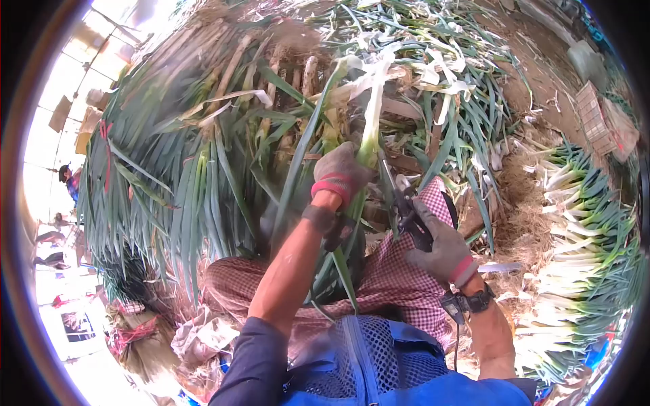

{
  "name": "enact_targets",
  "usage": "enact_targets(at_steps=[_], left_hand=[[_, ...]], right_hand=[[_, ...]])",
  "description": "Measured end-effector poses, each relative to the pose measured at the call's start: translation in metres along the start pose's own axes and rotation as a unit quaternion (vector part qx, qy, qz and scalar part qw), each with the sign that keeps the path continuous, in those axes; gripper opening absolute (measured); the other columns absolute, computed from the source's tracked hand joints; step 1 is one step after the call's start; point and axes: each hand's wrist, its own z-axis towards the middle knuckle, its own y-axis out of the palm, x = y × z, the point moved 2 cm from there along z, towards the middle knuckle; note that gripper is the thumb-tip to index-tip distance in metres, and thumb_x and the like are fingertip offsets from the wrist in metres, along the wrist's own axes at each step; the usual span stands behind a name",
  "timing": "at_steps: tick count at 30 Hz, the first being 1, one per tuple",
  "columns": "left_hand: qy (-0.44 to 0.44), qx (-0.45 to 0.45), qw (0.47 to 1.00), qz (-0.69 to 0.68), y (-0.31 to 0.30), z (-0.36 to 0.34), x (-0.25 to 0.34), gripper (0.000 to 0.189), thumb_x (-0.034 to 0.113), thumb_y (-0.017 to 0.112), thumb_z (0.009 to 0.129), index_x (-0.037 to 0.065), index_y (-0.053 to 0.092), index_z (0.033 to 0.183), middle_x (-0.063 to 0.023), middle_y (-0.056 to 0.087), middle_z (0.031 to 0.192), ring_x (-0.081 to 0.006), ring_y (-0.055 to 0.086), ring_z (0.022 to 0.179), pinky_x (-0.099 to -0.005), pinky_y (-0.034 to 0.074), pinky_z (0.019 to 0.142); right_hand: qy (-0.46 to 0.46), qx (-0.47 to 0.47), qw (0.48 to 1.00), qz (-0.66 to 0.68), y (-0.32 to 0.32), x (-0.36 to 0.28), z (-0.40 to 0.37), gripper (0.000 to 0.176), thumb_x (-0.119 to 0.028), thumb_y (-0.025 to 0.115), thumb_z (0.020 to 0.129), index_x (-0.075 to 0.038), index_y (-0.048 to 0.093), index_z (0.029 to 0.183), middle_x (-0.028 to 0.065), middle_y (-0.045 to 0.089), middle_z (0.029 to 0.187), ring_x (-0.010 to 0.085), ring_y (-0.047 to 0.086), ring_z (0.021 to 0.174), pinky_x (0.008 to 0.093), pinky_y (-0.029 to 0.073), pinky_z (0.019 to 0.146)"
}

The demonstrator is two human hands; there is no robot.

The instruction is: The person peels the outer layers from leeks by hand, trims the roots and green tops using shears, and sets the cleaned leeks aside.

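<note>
White-and-green long-stalked leek [373, 115] is in the grey-gloved left hand [340, 173], fist closed round it. Probably light, firm-shafted, floppy-leaved, bruises easily; I'd grip where white meets green. Grey-gloved right hand [443, 247] grips a black handheld tool [410, 218].

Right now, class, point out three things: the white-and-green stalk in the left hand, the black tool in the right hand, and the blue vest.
White-and-green stalk [373, 114], head view: its pale section.
Black tool [409, 220], head view: its dark body.
Blue vest [360, 358], head view: its front zip.
</note>
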Motion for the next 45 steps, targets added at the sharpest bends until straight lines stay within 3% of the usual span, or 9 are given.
enact_targets(at_steps=[6, 15, 16, 23, 31, 35, 38, 42, 45], left_hand=[[-0.029, -0.007, 0.999, 0.017, 0.012, 0.001, 0.0, 0.056, 0.038, 0.088, 0.078, 0.008, 0.074, 0.124, -0.0197, 0.078, 0.109, -0.0372, 0.075, 0.103, -0.0452, 0.057, 0.092], [-0.012, -0.03, 0.999, -0.022, 0.027, 0.01, -0.017, 0.051, 0.039, 0.087, 0.081, 0.013, 0.076, 0.124, -0.0129, 0.08, 0.107, -0.0313, 0.076, 0.1, -0.0409, 0.058, 0.088], [-0.007, -0.028, 0.998, -0.057, 0.028, 0.01, -0.019, 0.043, 0.037, 0.081, 0.076, 0.01, 0.075, 0.109, -0.0196, 0.077, 0.105, -0.0409, 0.072, 0.105, -0.0474, 0.056, 0.093], [0.008, -0.083, 0.996, -0.029, 0.041, 0.019, -0.025, 0.049, 0.033, 0.086, 0.083, 0.012, 0.075, 0.125, -0.0124, 0.08, 0.106, -0.0306, 0.077, 0.097, -0.04, 0.058, 0.086], [0.06, -0.109, 0.991, -0.05, 0.105, -0.02, 0.021, 0.04, 0.031, 0.082, 0.083, 0.011, 0.073, 0.116, -0.0168, 0.077, 0.102, -0.0401, 0.074, 0.098, -0.0468, 0.06, 0.088], [0.095, -0.202, 0.975, -0.015, 0.1, -0.024, 0.026, 0.051, 0.038, 0.079, 0.086, 0.007, 0.07, 0.125, -0.0203, 0.076, 0.109, -0.0401, 0.073, 0.104, -0.0477, 0.058, 0.093], [0.176, -0.137, 0.974, -0.043, 0.061, 0.002, 0.016, 0.051, 0.047, 0.075, 0.09, 0.009, 0.072, 0.124, -0.0185, 0.074, 0.114, -0.0382, 0.071, 0.109, -0.0467, 0.058, 0.095], [0.182, 0.204, 0.961, 0.046, -0.009, 0.091, -0.043, 0.013, 0.027, 0.074, 0.093, 0.014, 0.074, 0.094, -0.0127, 0.072, 0.089, -0.0351, 0.071, 0.083, -0.0477, 0.057, 0.073], [0.151, 0.274, 0.938, 0.152, -0.023, 0.151, -0.1, 0.022, 0.027, 0.075, 0.09, 0.012, 0.074, 0.107, -0.0128, 0.074, 0.104, -0.0362, 0.072, 0.094, -0.0496, 0.058, 0.083]], right_hand=[[0.076, 0.01, 0.996, -0.045, -0.011, 0.004, 0.038, 0.104, -0.036, 0.08, 0.076, -0.013, 0.036, 0.167, 0.0195, 0.073, 0.098, 0.038, 0.074, 0.091, 0.0438, 0.057, 0.089], [0.12, 0.068, 0.98, -0.142, -0.043, 0.022, 0.193, 0.095, -0.04, 0.076, 0.081, -0.018, 0.04, 0.166, 0.0239, 0.075, 0.115, 0.0414, 0.073, 0.107, 0.0468, 0.055, 0.098], [0.117, 0.056, 0.984, -0.126, -0.044, 0.027, 0.203, 0.094, -0.041, 0.077, 0.081, -0.017, 0.042, 0.165, 0.0246, 0.075, 0.12, 0.0402, 0.073, 0.11, 0.046, 0.054, 0.099], [0.125, 0.03, 0.987, -0.093, -0.035, 0.01, 0.185, 0.1, -0.041, 0.078, 0.079, -0.017, 0.038, 0.167, 0.0196, 0.075, 0.103, 0.0383, 0.073, 0.1, 0.0438, 0.056, 0.094], [0.122, 0.055, 0.985, -0.107, -0.031, 0.04, 0.169, 0.107, -0.038, 0.082, 0.078, -0.033, 0.028, 0.17, 0.0215, 0.074, 0.107, 0.0415, 0.074, 0.098, 0.0493, 0.057, 0.092], [0.198, 0.101, 0.964, -0.145, -0.047, 0.07, 0.182, 0.111, -0.042, 0.082, 0.075, -0.022, 0.029, 0.171, 0.0209, 0.077, 0.107, 0.0425, 0.075, 0.098, 0.0492, 0.057, 0.092], [0.181, 0.162, 0.965, -0.098, -0.048, 0.095, 0.17, 0.109, -0.037, 0.083, 0.074, -0.016, 0.034, 0.169, 0.0181, 0.076, 0.1, 0.0351, 0.074, 0.09, 0.0423, 0.058, 0.085], [0.132, 0.174, 0.975, -0.049, -0.035, 0.087, 0.141, 0.106, -0.032, 0.084, 0.075, -0.012, 0.036, 0.168, 0.0139, 0.074, 0.104, 0.0249, 0.071, 0.086, 0.0381, 0.058, 0.078], [0.156, 0.115, 0.981, 0.012, -0.024, 0.051, 0.123, 0.105, -0.034, 0.085, 0.076, -0.005, 0.038, 0.166, 0.0155, 0.073, 0.114, 0.0222, 0.072, 0.089, 0.0361, 0.059, 0.081]])
